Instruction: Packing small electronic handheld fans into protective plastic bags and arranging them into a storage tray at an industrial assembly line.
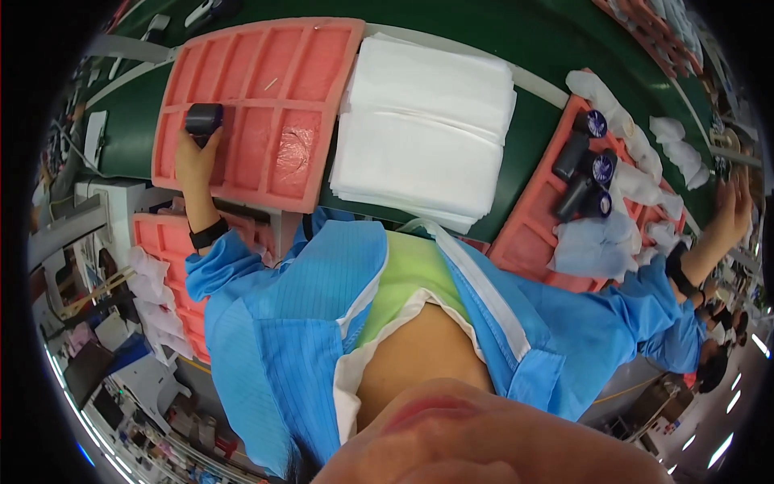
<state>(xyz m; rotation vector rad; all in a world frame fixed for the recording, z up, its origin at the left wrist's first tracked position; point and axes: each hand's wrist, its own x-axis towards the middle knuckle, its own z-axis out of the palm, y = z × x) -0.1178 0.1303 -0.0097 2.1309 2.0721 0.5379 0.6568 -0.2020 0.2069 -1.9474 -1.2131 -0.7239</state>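
Observation:
My left hand point(196, 165) is closed round a dark, smooth handheld device point(204, 119) over a pink compartment tray point(278, 105). The tray's other compartments hold no devices. My right hand point(732, 211) is out at the far right with its fingers stretched, past a second pink tray point(528, 234). In that tray lie several black cylindrical devices point(574, 155) with round purple finned ends. White wrapped pieces point(597, 246) lie beside them. Between the two trays is a thick stack of white soft bags or sheets point(427, 129).
A green work surface point(129, 145) runs beneath the trays and stack. More white wrapped pieces point(679, 149) sit at the right, beyond the tray. Below my left arm are another pink tray point(165, 266) and white pouches point(157, 302). Other people point(713, 331) are at the far right.

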